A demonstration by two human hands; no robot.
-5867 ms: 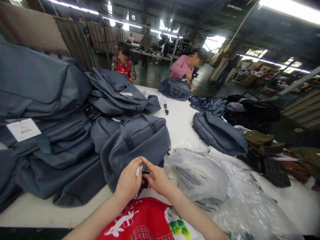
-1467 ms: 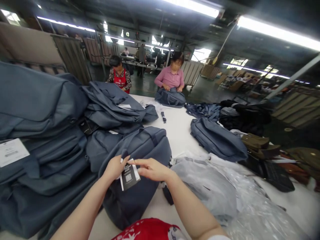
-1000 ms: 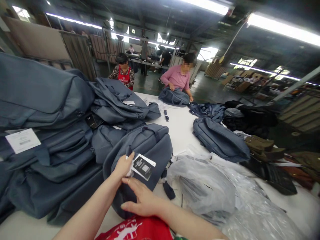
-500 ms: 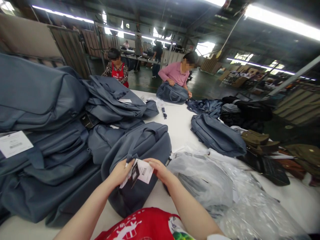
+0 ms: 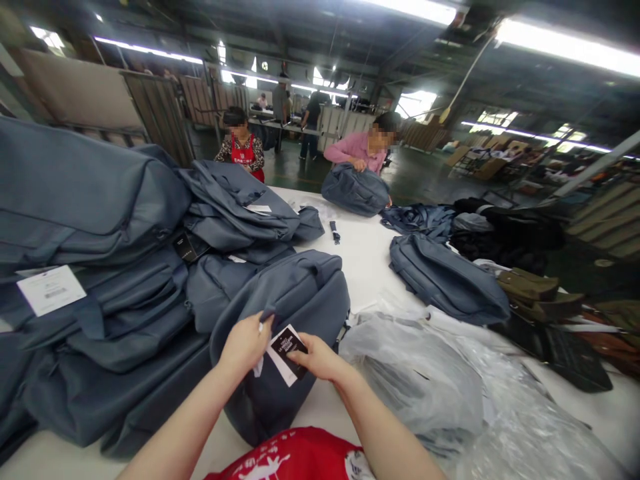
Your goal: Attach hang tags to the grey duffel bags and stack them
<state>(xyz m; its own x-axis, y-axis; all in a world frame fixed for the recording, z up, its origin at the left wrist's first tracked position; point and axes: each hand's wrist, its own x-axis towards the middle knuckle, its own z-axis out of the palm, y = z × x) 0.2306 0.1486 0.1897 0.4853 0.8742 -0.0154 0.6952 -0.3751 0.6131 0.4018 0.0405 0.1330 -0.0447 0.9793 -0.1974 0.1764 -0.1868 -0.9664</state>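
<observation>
A blue-grey bag (image 5: 310,287) stands on the white table in front of me. My left hand (image 5: 249,341) is closed on the bag's handle, near its upper side, and a bit of white shows by the fingers. Between the fingers of my right hand (image 5: 319,357) are the hang tags (image 5: 289,347), a black card with white print over a white one. These cards lie against the front of the bag, just right of my left hand. How they are fastened to the bag is hidden.
Blue-grey bags (image 5: 90,187) are heaped on my left, one with a white label (image 5: 51,290). Clear plastic bags (image 5: 425,373) spread over the right side. Another blue-grey bag (image 5: 445,277) lies beyond them. Across the table a person in pink (image 5: 363,155) handles a bag.
The tags have turned: the black printed face now shows where the white barcode card did. My left hand has shifted onto the handle, while the right still pinches the cards.
</observation>
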